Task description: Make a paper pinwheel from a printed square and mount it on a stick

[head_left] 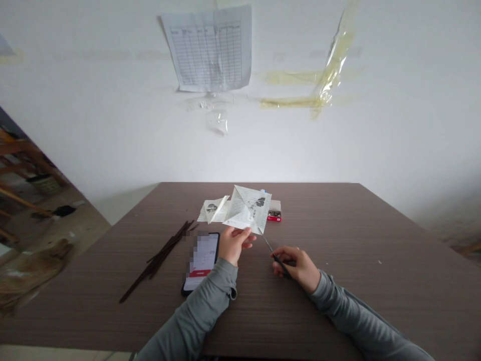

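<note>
A creased square sheet of printed white paper (248, 208) is pinched in the fingers of the left hand (233, 245), held just above the middle of the brown woodgrain counter (338, 240). The right hand's (295, 265) fingers clench slim black-handled scissors (271, 250), tips at the sheet's lower corner. A smaller printed paper scrap (213, 209) lies behind; a black smartphone (200, 263) and thin dark sticks (158, 260) lie left.
</note>
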`<state>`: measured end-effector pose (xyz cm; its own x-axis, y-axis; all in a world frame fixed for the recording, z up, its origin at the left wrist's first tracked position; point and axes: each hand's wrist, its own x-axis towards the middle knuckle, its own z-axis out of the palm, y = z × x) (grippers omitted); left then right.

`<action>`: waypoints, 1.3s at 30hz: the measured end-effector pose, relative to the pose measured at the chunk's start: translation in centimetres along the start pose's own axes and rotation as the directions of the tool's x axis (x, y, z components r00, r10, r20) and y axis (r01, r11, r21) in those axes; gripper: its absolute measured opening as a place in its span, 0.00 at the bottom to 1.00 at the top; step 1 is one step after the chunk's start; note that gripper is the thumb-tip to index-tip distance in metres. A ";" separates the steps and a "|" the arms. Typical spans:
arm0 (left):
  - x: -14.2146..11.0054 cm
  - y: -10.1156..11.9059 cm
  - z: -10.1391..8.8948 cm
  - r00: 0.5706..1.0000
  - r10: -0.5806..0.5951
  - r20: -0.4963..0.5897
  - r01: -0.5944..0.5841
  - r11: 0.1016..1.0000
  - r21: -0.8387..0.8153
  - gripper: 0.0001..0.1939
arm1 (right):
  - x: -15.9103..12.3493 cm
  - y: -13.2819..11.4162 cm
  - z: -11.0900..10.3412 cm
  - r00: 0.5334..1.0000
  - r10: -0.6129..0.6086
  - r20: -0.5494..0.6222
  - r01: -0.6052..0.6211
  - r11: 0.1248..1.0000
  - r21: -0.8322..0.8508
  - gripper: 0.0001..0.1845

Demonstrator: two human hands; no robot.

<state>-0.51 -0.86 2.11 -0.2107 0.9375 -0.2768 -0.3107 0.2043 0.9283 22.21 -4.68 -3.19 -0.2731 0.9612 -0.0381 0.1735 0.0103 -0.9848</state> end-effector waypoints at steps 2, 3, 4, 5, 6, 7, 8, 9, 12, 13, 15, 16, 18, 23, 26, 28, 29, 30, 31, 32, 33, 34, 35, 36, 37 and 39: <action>-0.1 0.0 0.0 1.000 0.006 0.008 -0.006 1.000 0.001 0.16 | 0.0 -0.1 0.0 1.000 -0.002 -0.004 0.002 1.000 -0.003 0.34; -0.1 0.0 0.0 1.000 0.008 0.010 -0.008 1.000 0.003 0.16 | 0.0 -0.1 0.0 1.000 -0.002 -0.004 0.002 1.000 -0.004 0.34; -0.2 0.0 0.0 1.000 0.012 0.010 -0.012 1.000 0.003 0.16 | 0.0 -0.1 0.0 1.000 -0.001 -0.004 0.001 1.000 -0.005 0.34; -0.2 0.0 0.0 1.000 0.015 0.010 -0.015 1.000 0.004 0.16 | 0.0 -0.1 0.0 1.000 0.000 -0.006 0.000 1.000 -0.005 0.34; -0.2 0.0 0.0 1.000 0.019 0.010 -0.019 1.000 0.005 0.16 | 0.0 -0.1 0.0 1.000 0.002 -0.006 -0.002 1.000 -0.004 0.34; -0.2 0.0 0.0 1.000 0.020 0.009 -0.020 1.000 0.006 0.16 | 0.1 -0.1 0.0 1.000 0.004 -0.006 -0.004 1.000 -0.004 0.34; -0.2 0.0 0.0 1.000 0.019 0.007 -0.019 1.000 0.008 0.15 | 0.1 -0.1 0.0 1.000 0.004 -0.007 -0.004 1.000 -0.003 0.33; -0.2 0.0 0.0 1.000 0.017 0.005 -0.017 1.000 0.009 0.15 | 0.1 -0.1 0.0 1.000 0.004 -0.007 -0.004 1.000 -0.003 0.33; -0.2 0.1 0.0 1.000 0.009 0.005 -0.009 1.000 0.008 0.15 | 0.1 -0.1 0.0 1.000 -0.005 -0.009 0.005 1.000 -0.002 0.33; -0.2 0.1 0.1 1.000 0.009 0.007 -0.009 1.000 0.007 0.15 | 0.1 -0.1 -0.1 1.000 -0.009 -0.011 0.009 1.000 -0.003 0.32; -0.2 0.1 0.1 1.000 0.009 0.008 -0.009 1.000 0.005 0.16 | 0.0 -0.1 -0.1 1.000 -0.014 -0.007 0.014 1.000 -0.012 0.32; -0.2 0.1 0.1 1.000 0.010 0.009 -0.010 1.000 0.004 0.16 | 0.0 0.0 -0.1 1.000 -0.019 -0.007 0.019 1.000 -0.016 0.32; -0.2 0.1 0.0 1.000 0.008 0.012 -0.008 1.000 0.002 0.16 | 0.1 0.1 -0.2 1.000 -0.028 -0.004 0.028 0.999 -0.024 0.31; 0.0 0.0 0.0 1.000 0.010 0.017 -0.010 1.000 -0.004 0.17 | 0.2 0.4 -0.2 0.999 -0.044 -0.004 0.044 0.998 -0.051 0.32; 0.0 -0.2 -0.1 1.000 0.014 0.016 -0.015 1.000 0.005 0.15 | 0.1 0.3 -0.2 0.999 -0.040 -0.007 0.039 0.998 -0.054 0.33; 0.0 -0.2 -0.2 1.000 0.019 0.009 -0.020 1.000 0.024 0.14 | 0.0 0.0 -0.2 1.000 -0.027 -0.012 0.027 0.998 -0.051 0.33; 0.0 -0.2 -0.2 1.000 0.023 0.005 -0.023 0.999 0.034 0.14 | -0.1 -0.2 -0.2 1.000 -0.023 -0.015 0.022 0.999 -0.050 0.32; 0.0 -0.2 -0.2 1.000 0.026 0.002 -0.026 0.999 0.043 0.14 | -0.1 -0.3 -0.2 1.000 -0.020 -0.017 0.020 0.999 -0.050 0.32; 0.0 -0.2 -0.2 1.000 0.028 -0.001 -0.028 0.998 0.049 0.14 | -0.2 -0.5 -0.2 1.000 -0.019 -0.019 0.019 0.999 -0.049 0.32; -0.1 -0.2 -0.2 1.000 0.029 0.001 -0.029 0.998 0.049 0.14 | -0.2 -0.6 -0.2 1.000 -0.019 -0.018 0.018 0.999 -0.048 0.32; -0.1 -0.2 -0.2 1.000 0.029 0.001 -0.029 0.999 0.046 0.14 | -0.2 -0.6 -0.2 1.000 -0.019 -0.018 0.018 0.999 -0.047 0.32; -0.1 -0.2 -0.2 1.000 0.028 0.002 -0.028 0.999 0.042 0.14 | -0.2 -0.6 -0.1 1.000 -0.019 -0.019 0.018 0.999 -0.046 0.32; -0.1 -0.1 -0.1 1.000 0.026 0.004 -0.026 0.999 0.037 0.14 | -0.2 -0.6 -0.1 1.000 -0.019 -0.021 0.018 0.999 -0.046 0.32; 0.0 -0.1 -0.1 1.000 0.024 0.006 -0.025 0.999 0.032 0.14 | -0.1 -0.6 -0.1 1.000 -0.018 -0.024 0.017 0.999 -0.048 0.32; 0.0 -0.1 -0.1 1.000 0.023 0.008 -0.024 0.999 0.028 0.14 | -0.1 -0.5 -0.1 0.999 -0.018 -0.027 0.017 0.999 -0.051 0.32; 0.1 -0.2 -0.1 1.000 0.023 0.010 -0.024 0.999 0.026 0.14 | 0.0 -0.5 -0.1 0.999 -0.024 -0.034 0.022 0.998 -0.057 0.34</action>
<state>-0.61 -0.82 1.86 -0.2082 0.9449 -0.2524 -0.2817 0.1892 0.9407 22.22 -4.69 -2.72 -0.2445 0.9696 -0.0086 0.2215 0.0472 -0.9740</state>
